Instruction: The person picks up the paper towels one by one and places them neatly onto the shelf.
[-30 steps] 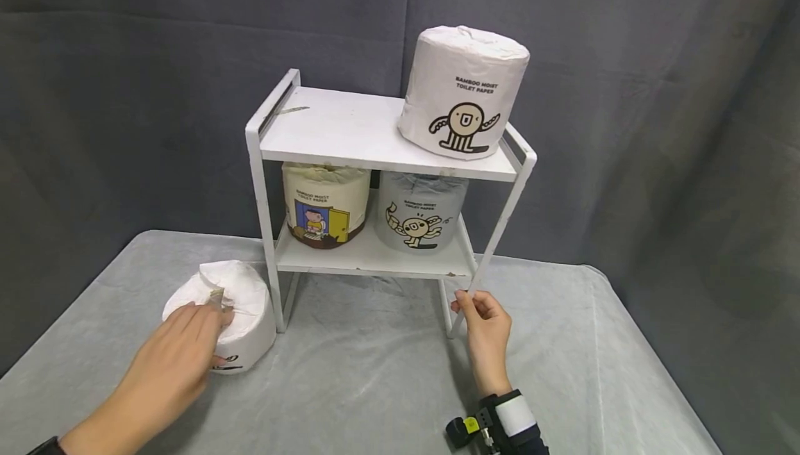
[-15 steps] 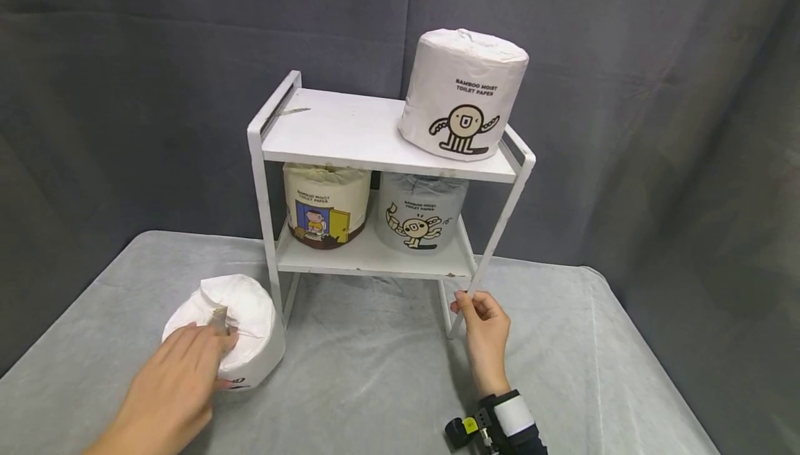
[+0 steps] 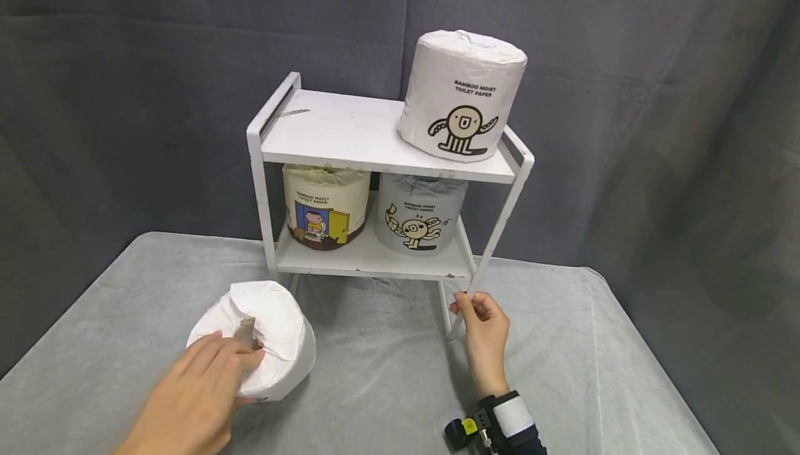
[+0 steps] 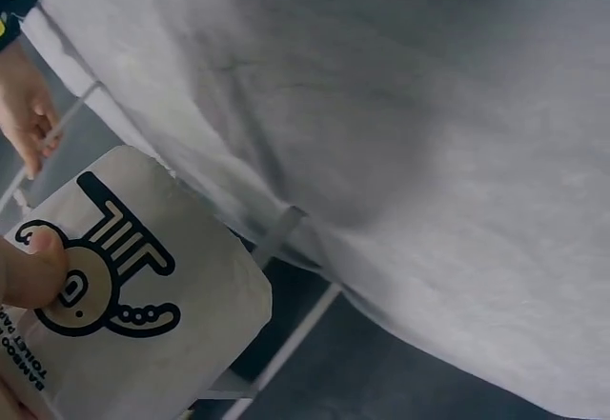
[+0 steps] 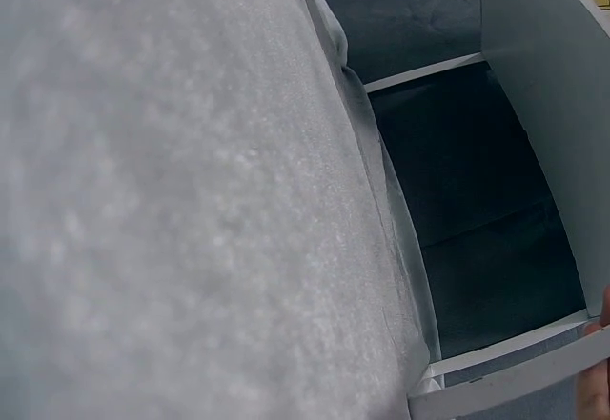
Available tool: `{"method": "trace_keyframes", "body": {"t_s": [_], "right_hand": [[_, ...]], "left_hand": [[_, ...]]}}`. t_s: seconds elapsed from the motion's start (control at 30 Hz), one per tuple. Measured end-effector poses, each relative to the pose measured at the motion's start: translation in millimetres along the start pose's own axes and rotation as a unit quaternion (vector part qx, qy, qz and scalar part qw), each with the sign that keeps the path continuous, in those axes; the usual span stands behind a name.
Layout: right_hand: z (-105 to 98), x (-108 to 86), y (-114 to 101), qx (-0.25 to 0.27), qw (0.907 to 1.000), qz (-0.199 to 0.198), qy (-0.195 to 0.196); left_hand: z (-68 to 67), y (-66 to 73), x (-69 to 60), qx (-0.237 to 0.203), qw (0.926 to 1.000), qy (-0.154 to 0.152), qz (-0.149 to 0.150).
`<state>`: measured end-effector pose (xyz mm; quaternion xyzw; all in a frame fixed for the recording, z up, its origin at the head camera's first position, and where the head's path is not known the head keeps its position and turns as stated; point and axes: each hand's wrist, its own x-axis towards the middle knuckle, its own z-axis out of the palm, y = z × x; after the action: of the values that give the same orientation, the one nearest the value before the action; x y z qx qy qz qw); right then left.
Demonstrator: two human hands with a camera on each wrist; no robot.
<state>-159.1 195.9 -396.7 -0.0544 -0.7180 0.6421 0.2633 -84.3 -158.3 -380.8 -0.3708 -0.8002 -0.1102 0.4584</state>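
Note:
A white wrapped toilet paper roll [image 3: 289, 344] is in my left hand [image 3: 194, 392], in front of the shelf's left leg. The fingers reach over its top by the core hole, where a greyish-brown tab sticks up. In the left wrist view my thumb [image 4: 33, 272] presses the printed cartoon side of the roll [image 4: 214, 287]. My right hand [image 3: 487, 333] pinches the right front leg [image 3: 498, 229] of a white two-tier shelf [image 3: 344, 128] between thumb and fingers. The right wrist view catches only a sliver of those fingers [image 5: 593, 382] at its right edge.
Another white roll [image 3: 464, 94] stands at the right of the upper tier. Below it, a cream roll [image 3: 326, 208] and a grey roll [image 3: 421, 212] sit side by side. Grey cloth covers the table [image 3: 375, 371], and a dark curtain [image 3: 187, 94] hangs behind.
My left hand has carried the white roll to the right and nearer to me, across the shelf's left leg. The right hand keeps its hold on the shelf leg.

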Motion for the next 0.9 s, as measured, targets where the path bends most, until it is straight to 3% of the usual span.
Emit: {"method": "trace_keyframes", "body": {"t_s": [0.2,0.47,0.6,0.9], "right_hand": [[0,0.2,1,0.003,1.0,-0.001,-0.001],[1,-0.2,0,-0.004,1.0,-0.004,0.001],[1,-0.7,-1,-0.005,1.0,-0.005,0.002],[1,-0.4,-1,-0.004,1.0,-0.006,0.003]], "left_hand": [[-2.5,11.0,13.6,0.009,0.9998,-0.012,0.014],[0.3,22.9,26.2,-0.01,0.9995,0.027,0.014],[0.6,26.8,29.0,-0.025,0.9994,0.024,0.004],[-1.2,30.6,39.1,-0.024,0.9993,0.027,0.014]]}}
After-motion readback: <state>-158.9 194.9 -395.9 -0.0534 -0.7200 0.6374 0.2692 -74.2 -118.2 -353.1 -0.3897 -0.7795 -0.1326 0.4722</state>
